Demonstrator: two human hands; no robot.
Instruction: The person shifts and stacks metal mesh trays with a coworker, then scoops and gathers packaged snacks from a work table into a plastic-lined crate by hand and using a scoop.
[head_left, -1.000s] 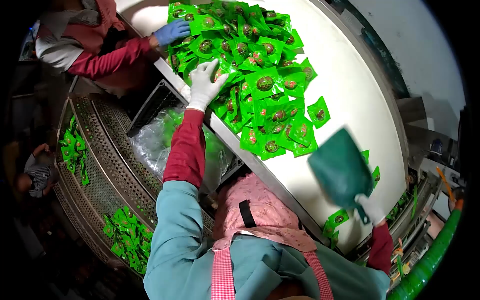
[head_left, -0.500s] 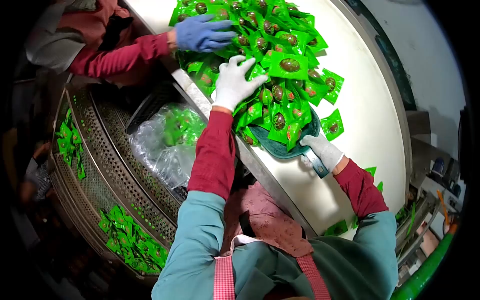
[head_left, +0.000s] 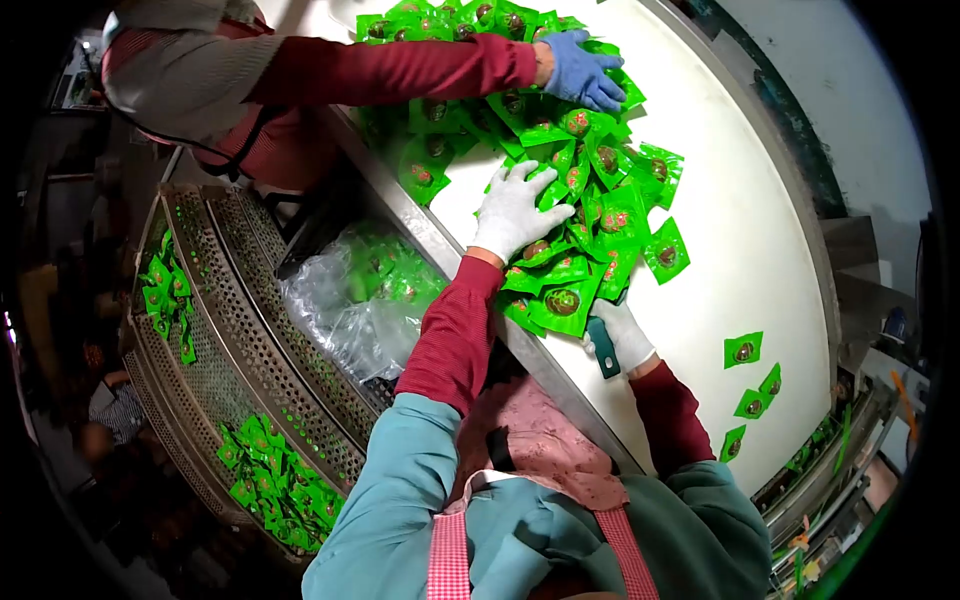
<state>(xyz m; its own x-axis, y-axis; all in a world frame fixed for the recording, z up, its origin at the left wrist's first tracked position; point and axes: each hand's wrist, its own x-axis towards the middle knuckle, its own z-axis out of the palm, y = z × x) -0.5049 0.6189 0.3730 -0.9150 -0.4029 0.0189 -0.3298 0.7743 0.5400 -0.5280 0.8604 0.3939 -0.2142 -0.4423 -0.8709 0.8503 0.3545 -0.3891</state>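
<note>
My left hand (head_left: pixel 515 215), in a white glove, lies with fingers spread against the left side of a heap of green packets (head_left: pixel 615 225). Each packet has a dark oval on its front. In another white glove, my right hand (head_left: pixel 628 338) is closed round the dark green handle of a scoop (head_left: pixel 603 350). Packets cover the scoop's bowl, so its rim is hidden. One packet (head_left: pixel 562 302) lies on top just above the handle. Bare white table shows between my left hand and the packets further left.
A co-worker's blue-gloved hand (head_left: pixel 585 72) rests on the far packets, the sleeve crossing the table (head_left: pixel 740 265). Loose packets (head_left: pixel 743 350) lie at right. Left of the metal edge are a clear plastic bag (head_left: pixel 345 300) with packets and a perforated metal tray (head_left: pixel 215 300).
My left hand has moved right across the table, and packets now cover the scoop's bowl. My right hand has shifted slightly left with the scoop. The co-worker's blue-gloved hand has reached further right.
</note>
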